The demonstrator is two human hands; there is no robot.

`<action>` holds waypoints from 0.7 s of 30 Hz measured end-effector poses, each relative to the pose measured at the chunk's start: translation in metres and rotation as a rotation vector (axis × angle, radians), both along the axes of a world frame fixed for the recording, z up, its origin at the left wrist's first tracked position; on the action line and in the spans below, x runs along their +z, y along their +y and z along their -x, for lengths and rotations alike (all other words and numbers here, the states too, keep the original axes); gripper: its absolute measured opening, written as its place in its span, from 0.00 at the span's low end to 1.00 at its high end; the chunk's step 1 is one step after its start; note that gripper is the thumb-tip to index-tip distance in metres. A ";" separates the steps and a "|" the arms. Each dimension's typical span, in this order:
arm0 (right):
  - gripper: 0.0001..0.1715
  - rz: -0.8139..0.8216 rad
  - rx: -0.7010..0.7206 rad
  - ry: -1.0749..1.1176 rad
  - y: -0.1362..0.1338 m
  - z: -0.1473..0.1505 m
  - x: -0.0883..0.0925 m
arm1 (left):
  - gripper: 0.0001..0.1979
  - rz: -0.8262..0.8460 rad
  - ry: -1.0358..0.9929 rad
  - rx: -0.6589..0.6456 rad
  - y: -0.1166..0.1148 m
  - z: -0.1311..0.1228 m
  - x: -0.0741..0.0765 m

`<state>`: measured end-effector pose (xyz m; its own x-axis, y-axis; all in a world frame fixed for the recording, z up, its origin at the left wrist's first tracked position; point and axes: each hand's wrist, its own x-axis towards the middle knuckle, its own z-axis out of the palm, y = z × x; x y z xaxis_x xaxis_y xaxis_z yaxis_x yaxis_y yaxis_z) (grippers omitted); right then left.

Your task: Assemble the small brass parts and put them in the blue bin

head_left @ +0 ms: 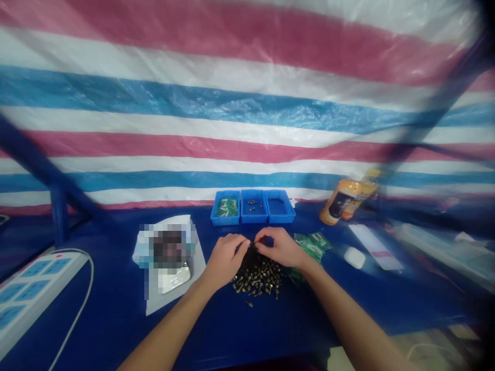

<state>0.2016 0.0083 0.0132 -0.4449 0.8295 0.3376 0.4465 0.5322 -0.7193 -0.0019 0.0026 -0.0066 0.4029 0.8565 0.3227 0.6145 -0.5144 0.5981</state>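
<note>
A heap of small dark and brass-coloured metal parts [260, 281], like short screws or fittings, lies on the blue table. My left hand [229, 257] is over the heap's far left side, thumb and fingers pinched together. Opposite it, my right hand [279, 247] is also in a pinch, its fingertips close to those of the left. Whatever sits between the fingertips is too small and dark to name. One loose metal part [249, 304] lies apart, nearer to me. Green plastic packets [313, 245] lie beside my right hand and wrist.
Behind the hands stand three blue bins: one with green packets [227, 207], a middle bin [254, 219] with a few small parts, and a right bin [279, 219]. A phone [176, 278] lies on paper at left, near a power strip [42, 278]. Bottles [344, 198] stand right.
</note>
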 end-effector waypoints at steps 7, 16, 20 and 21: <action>0.07 0.008 0.023 -0.007 -0.004 0.000 0.005 | 0.15 0.016 -0.034 -0.034 -0.002 -0.002 0.005; 0.15 0.077 0.009 0.018 -0.008 0.007 0.007 | 0.13 0.045 -0.136 0.000 -0.006 -0.001 0.008; 0.19 0.149 -0.138 0.071 0.003 -0.001 -0.001 | 0.16 0.020 -0.182 0.045 -0.006 0.003 0.007; 0.19 0.162 -0.210 0.115 0.007 -0.004 -0.004 | 0.16 0.011 -0.184 0.057 -0.006 0.004 0.006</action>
